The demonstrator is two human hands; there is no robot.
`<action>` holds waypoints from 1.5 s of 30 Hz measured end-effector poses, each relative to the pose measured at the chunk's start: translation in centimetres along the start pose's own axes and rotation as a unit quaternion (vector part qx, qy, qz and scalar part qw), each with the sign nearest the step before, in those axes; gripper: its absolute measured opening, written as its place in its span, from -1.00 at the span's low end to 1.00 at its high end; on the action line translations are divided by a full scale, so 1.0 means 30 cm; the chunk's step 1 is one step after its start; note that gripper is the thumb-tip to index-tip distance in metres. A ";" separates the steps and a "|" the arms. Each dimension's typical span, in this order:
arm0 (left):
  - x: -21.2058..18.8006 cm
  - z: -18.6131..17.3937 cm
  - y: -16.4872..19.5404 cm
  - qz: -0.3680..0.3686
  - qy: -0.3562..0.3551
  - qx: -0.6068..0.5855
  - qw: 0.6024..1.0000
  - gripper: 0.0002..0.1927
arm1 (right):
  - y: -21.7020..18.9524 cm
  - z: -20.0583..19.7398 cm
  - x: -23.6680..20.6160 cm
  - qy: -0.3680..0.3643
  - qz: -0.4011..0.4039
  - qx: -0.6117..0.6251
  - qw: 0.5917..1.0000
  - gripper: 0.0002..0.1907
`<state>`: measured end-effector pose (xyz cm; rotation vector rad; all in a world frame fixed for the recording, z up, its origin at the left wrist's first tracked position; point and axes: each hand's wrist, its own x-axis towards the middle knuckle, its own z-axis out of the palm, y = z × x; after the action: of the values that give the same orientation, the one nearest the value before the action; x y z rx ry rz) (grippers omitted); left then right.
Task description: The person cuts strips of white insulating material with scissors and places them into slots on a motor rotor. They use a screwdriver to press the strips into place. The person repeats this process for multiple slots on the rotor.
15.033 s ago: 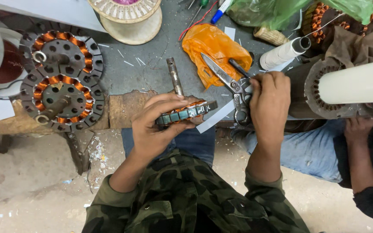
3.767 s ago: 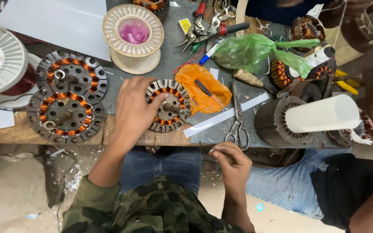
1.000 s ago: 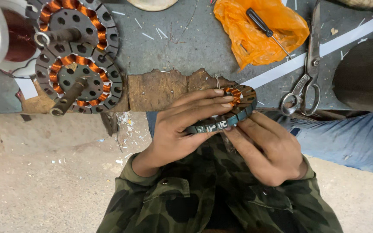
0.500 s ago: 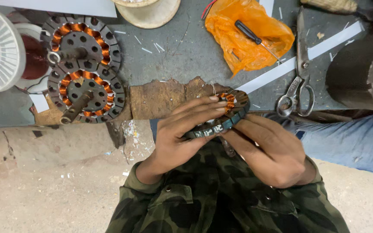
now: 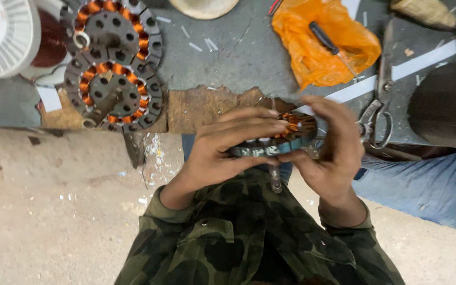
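Gripping a wound stator [image 5: 278, 140] edge-on, the left hand [image 5: 222, 150] closes its fingers over the top face while the right hand [image 5: 333, 153] cups the far rim, thumb below. The stator hangs just off the near edge of the workbench [image 5: 238, 58], over the lap, its shaft [image 5: 275, 179] pointing down. Best handled, I'd judge, by the steel rim, fingers kept off the copper coils, and held level. Out on the bench, scissors [image 5: 376, 111] lie by the right hand near the edge, an orange bag [image 5: 317, 58] with a screwdriver [image 5: 328, 45] behind, and two more stators [image 5: 113, 66] toward the left end beside a white wire spool [image 5: 6, 37].
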<state>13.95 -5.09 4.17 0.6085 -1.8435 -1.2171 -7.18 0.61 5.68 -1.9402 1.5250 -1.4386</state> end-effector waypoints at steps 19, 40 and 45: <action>-0.065 0.046 -0.105 0.122 0.031 0.047 0.991 -0.52 | 0.067 0.050 -0.114 -0.044 -0.018 0.053 0.997 -0.71; -0.014 0.043 -0.049 0.018 0.047 0.046 0.998 -0.31 | 0.187 0.108 -0.129 0.090 -0.222 -0.027 0.970 -0.80; -0.024 0.100 -0.063 0.074 0.121 0.030 0.989 -0.38 | 0.171 0.087 -0.091 0.061 -0.222 -0.058 0.971 -0.83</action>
<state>11.75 -3.82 1.61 0.6127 -1.6931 -0.9487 -7.79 0.01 -0.64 -2.4194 1.2966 -1.7011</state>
